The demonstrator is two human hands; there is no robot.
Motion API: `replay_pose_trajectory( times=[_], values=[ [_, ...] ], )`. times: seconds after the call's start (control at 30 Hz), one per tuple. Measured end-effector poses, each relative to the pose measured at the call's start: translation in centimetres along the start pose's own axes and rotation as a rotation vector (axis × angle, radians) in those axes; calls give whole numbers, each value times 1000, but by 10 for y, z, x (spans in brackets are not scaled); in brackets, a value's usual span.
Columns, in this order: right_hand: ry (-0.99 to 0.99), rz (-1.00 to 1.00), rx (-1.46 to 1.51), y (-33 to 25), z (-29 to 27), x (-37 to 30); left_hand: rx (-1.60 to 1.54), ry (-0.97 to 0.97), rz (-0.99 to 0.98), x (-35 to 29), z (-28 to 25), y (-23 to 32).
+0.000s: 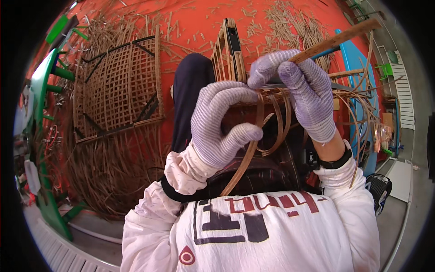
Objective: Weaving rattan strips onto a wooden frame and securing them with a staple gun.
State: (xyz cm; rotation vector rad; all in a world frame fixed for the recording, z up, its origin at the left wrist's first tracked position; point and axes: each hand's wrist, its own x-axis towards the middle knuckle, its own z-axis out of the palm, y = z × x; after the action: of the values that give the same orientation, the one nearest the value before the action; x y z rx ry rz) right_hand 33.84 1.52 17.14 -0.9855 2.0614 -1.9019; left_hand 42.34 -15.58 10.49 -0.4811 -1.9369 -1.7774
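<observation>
Both of my hands wear white-and-purple striped knit gloves. My right hand (302, 86) is closed, pinching a flat brown rattan strip (335, 41) that sticks out to the upper right. My left hand (222, 120) curves in a C shape, thumb well apart from the fingers, its fingertips resting by the rim of a woven rattan piece on a black frame (232, 43). This piece stands in front of my lap, largely hidden behind my hands. Loose rattan strips (247, 168) hang and curl down between my hands, one passing near the left thumb tip.
A woven rattan panel with black bars (120, 86) lies to the left on the red floor covering (190, 22). Heaps of loose strips (104, 177) surround it. Cut scraps (260, 36) litter the far floor. Green furniture (45, 136) stands left, a blue one (358, 59) right.
</observation>
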Motion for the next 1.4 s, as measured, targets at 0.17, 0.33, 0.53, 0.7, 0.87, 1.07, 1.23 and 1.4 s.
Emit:
replay_pose_trajectory(
  times=[0.17, 0.33, 0.53, 0.7, 0.87, 1.07, 1.23, 1.4],
  values=[
    [-20, 59, -39, -8, -3, 14, 519, 240, -10, 19, 10, -5],
    [18, -120, -301, -4, 0, 18, 404, 288, -152, 28, 28, -16],
    [-74, -55, -301, -17, 22, 23, 373, 329, -41, 20, 33, -47],
    [19, 61, -211, -14, 33, 30, 457, 296, -36, 19, 32, -51],
    [29, -13, -148, -6, 23, 29, 596, 266, 25, 22, 33, -52],
    [14, 242, 163, -15, 35, 31, 334, 394, -125, 21, 43, -50],
    [-28, 196, 303, -15, 38, 29, 278, 278, -206, 11, 45, -71],
    [134, 168, 197, 4, 9, 37, 430, 368, -33, 17, 43, -48]
  ],
)
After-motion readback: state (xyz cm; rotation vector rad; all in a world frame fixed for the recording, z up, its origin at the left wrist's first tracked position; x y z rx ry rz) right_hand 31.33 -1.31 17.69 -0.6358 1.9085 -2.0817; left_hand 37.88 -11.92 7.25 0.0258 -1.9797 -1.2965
